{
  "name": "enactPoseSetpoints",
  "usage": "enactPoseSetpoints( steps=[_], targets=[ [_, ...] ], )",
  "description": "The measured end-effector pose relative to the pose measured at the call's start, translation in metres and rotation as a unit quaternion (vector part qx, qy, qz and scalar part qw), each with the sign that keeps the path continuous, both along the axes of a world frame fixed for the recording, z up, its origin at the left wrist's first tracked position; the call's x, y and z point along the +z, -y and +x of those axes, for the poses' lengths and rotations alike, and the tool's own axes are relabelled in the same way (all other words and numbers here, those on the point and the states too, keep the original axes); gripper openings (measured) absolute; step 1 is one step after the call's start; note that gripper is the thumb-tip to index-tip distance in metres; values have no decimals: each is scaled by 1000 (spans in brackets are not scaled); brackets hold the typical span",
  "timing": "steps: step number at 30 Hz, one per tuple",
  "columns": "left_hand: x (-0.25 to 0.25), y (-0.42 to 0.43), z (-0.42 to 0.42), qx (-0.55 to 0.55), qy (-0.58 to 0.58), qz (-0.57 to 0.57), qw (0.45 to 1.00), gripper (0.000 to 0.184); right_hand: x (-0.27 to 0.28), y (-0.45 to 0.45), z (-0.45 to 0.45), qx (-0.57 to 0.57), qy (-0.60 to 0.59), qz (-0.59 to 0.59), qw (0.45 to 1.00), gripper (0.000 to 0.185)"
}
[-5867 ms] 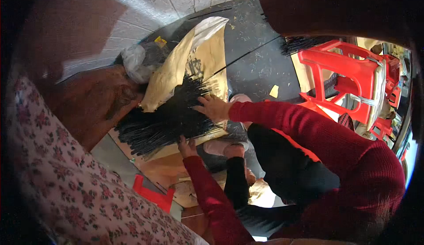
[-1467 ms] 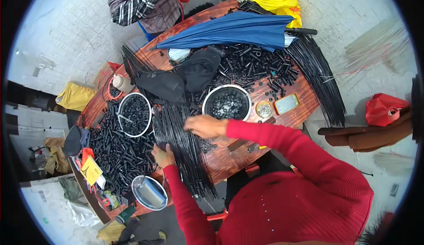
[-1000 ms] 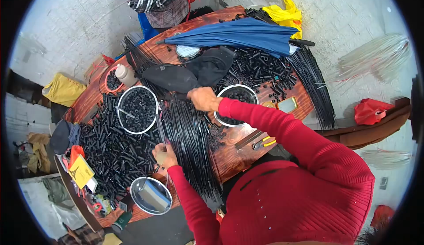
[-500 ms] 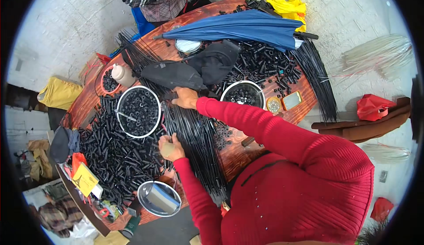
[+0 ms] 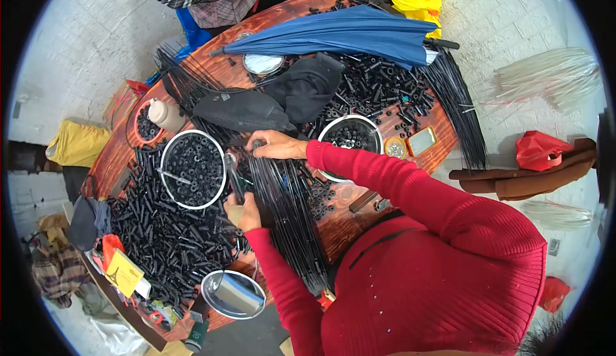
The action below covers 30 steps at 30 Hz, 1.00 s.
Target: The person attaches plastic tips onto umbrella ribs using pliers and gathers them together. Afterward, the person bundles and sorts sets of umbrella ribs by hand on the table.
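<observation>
My left hand point(image 5: 244, 213), with a beige wrap on it, is closed around a dark elongated tool point(image 5: 235, 179) whose rounded far end shines. Its exact kind is unclear. My right hand point(image 5: 277, 145) curls its fingers at the upper end of a bundle of thin black rods point(image 5: 285, 208). A small dark piece shows at those fingertips, too small to name. Left of my hands, a white-rimmed bowl point(image 5: 194, 179) holds small black rings and a light stick. Another white-rimmed bowl point(image 5: 346, 134) with black parts sits beyond my right forearm.
Piles of short black tubes point(image 5: 173, 237) cover the left of the wooden table point(image 5: 346, 231). A folded blue umbrella point(image 5: 340, 35) and black cloth items point(image 5: 244, 111) lie toward the far side. A metal bowl point(image 5: 233, 295) stands by the near edge. Another person point(image 5: 205, 0) is at the far edge.
My left hand has gone from loosely open to closed around the dark tool. My right hand has shifted slightly and its fingers are more curled. The whole view has moved a little.
</observation>
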<state>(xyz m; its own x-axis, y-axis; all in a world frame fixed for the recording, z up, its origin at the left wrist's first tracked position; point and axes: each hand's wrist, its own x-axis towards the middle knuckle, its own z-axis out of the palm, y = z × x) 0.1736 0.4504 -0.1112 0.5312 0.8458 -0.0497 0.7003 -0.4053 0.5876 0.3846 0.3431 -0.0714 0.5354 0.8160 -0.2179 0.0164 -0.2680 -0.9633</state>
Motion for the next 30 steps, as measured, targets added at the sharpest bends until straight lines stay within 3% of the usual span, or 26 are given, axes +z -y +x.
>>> enactPoseSetpoints(
  steps=[2, 3, 5, 8, 11, 15, 19, 24, 26, 28, 30],
  targets=[
    [-14, -13, -13, -43, 121, -77, 989, 26, 20, 10, 0, 13, -113, -8, 993, 33],
    [26, -5, -7, 15, 178, -296, 938, 16, 20, 11, -2, 8, -116, -6, 993, 33],
    [13, -10, -15, 6, 210, -315, 926, 15, 16, 12, -3, 4, -87, -47, 995, 32],
    [12, -15, -17, 30, 294, -408, 864, 15, -3, 9, -3, -8, -61, -68, 996, 33],
    [20, -17, -17, 39, 275, -420, 864, 18, -17, 7, -5, -23, -40, -80, 996, 36],
    [39, -13, -7, 25, 239, -420, 875, 26, -6, 5, -4, 63, 87, -212, 971, 42],
    [38, -16, -6, 1, 206, -456, 866, 36, 12, -4, -3, 104, 41, -286, 952, 41],
    [39, -24, -12, -23, 202, -543, 814, 41, 28, -9, -7, 83, -79, -205, 972, 40],
    [40, -22, -14, -3, 202, -554, 808, 41, 32, -18, -15, 72, -148, -98, 981, 38],
    [44, -19, -16, 38, 207, -569, 795, 42, 42, -29, -20, 75, -130, -84, 985, 37],
    [53, -16, -21, 8, 230, -580, 781, 41, 49, -38, -24, 104, -95, -74, 987, 38]
  ],
)
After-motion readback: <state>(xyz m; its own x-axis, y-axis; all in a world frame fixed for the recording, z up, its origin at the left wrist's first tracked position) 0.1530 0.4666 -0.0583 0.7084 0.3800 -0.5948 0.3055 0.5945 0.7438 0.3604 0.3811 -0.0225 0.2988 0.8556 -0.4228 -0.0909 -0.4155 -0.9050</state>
